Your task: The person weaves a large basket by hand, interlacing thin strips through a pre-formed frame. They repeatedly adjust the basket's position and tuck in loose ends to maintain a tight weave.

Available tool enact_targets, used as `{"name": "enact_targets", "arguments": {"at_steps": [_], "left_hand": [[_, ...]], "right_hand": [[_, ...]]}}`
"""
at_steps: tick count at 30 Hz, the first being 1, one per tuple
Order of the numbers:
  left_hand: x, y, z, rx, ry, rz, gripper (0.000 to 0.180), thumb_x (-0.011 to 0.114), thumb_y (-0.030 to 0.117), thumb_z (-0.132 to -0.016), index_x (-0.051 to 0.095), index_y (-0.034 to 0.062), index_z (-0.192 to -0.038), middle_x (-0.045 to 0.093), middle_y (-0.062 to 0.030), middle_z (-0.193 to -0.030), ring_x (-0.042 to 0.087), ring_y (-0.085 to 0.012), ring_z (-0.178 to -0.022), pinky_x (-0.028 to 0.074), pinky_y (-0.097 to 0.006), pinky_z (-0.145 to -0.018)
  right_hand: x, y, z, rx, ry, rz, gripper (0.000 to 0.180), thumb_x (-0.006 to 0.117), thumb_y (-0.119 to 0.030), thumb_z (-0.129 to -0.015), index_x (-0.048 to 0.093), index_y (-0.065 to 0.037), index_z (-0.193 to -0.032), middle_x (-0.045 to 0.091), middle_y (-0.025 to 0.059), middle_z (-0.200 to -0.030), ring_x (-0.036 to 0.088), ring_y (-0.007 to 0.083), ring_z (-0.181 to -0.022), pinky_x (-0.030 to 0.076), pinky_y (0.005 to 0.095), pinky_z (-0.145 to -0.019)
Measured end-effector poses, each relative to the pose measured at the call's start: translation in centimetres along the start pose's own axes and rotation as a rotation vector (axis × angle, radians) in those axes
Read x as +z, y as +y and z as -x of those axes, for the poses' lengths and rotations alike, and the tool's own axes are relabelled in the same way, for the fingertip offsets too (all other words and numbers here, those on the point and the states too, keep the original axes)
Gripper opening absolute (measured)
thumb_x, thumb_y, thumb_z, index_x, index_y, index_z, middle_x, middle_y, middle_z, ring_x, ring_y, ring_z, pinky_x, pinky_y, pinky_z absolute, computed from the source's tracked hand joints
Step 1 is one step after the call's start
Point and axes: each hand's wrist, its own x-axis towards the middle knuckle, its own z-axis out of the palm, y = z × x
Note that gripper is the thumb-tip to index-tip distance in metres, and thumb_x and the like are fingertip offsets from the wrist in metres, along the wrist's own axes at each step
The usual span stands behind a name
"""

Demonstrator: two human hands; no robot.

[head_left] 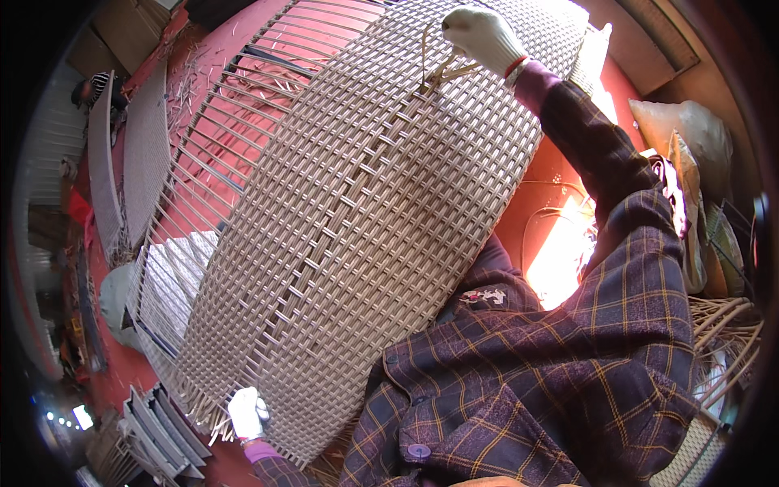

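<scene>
Nearest, a purple plaid shirt [552,381] with yellow lines and a round button [419,450], filling the lower right. Just beyond it, the left hand [247,412] in a white glove with a pink cuff, closed over the lower edge of the woven rattan panel [357,211] among loose strand ends. Leaned against the body and tilted up and away, that large curved panel of pale tan wicker, tightly woven across most of its width, with bare ribs [219,154] left unwoven along its left side. At the far upper end, the right hand [480,34], gloved in white as well, arm stretched out in the plaid sleeve, pinched shut on a loose rattan strand [442,69] looped at the panel's top near its central seam. Under and behind everything, a red floor [560,174] with a bright patch of sunlight. Farther left, other woven panels [146,150] lying flat and a stack of grey pieces [154,426] near the lower corner. Off to the right, pale sacks [690,130] and a bundle of loose cane [726,321].
</scene>
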Motion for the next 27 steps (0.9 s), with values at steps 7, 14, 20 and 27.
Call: {"name": "enact_targets", "arguments": {"at_steps": [7,14,20,27], "left_hand": [[0.1,0.4,0.1,-0.011,0.010,-0.035,0.021,0.071,0.024,-0.107,0.069,0.0063,-0.095,0.064,-0.0030,-0.064,0.052,-0.0102,-0.044,0.039,-0.026,-0.041],[0.3,0.6,0.2,-0.007,0.002,-0.024,0.022,0.072,0.024,-0.107,0.068,0.0071,-0.094,0.064,-0.0027,-0.065,0.053,-0.0101,-0.045,0.040,-0.026,-0.041],[0.5,0.6,0.1,0.006,0.023,-0.079,0.023,0.072,0.025,-0.107,0.069,0.0074,-0.093,0.064,-0.0027,-0.065,0.053,-0.0103,-0.044,0.039,-0.027,-0.041],[0.6,0.3,0.1,-0.015,0.048,-0.047,0.023,0.072,0.025,-0.107,0.068,0.0078,-0.092,0.062,-0.0023,-0.064,0.052,-0.0102,-0.044,0.038,-0.027,-0.041]], "right_hand": [[2.4,4.3,-5.4,-0.108,0.050,0.000,0.024,0.063,-0.014,-0.094,0.080,-0.005,-0.108,0.080,0.0156,-0.094,0.075,0.0322,-0.088,0.060,0.0447,-0.083],[3.8,3.1,-7.2,-0.401,0.185,0.161,0.017,0.060,-0.006,-0.095,0.076,-0.008,-0.091,0.073,0.0118,-0.083,0.070,0.0282,-0.082,0.053,0.0447,-0.076],[5.5,3.9,-8.1,-0.429,0.102,0.124,0.018,0.064,-0.005,-0.095,0.076,-0.006,-0.108,0.075,0.0148,-0.099,0.071,0.0303,-0.096,0.056,0.0426,-0.090],[3.5,6.6,-8.2,-0.427,-0.024,-0.163,0.037,0.074,-0.014,-0.097,0.073,-0.002,-0.132,0.075,0.0218,-0.123,0.071,0.0349,-0.113,0.057,0.0442,-0.104]]}}
